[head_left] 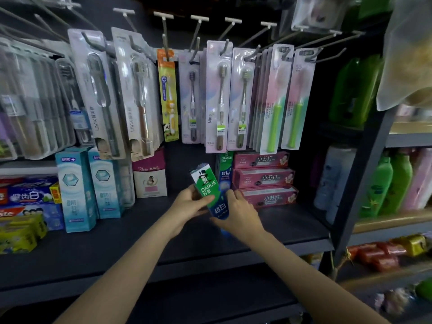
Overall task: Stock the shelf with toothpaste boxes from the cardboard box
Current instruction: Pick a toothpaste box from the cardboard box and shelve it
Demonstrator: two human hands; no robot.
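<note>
Now I'm gripping the green Darlie toothpaste box w/ both hands, left hand & right hand fingers curled round it, tilted above the dark shelf, just beside the upright Darlie box.

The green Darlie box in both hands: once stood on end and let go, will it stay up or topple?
Probably tippy: the Darlie box is tall and narrow and now leans left. Likely stiff carton, with straight edges between the left hand and right hand. The upright Darlie box behind suggests it can stand.
</note>
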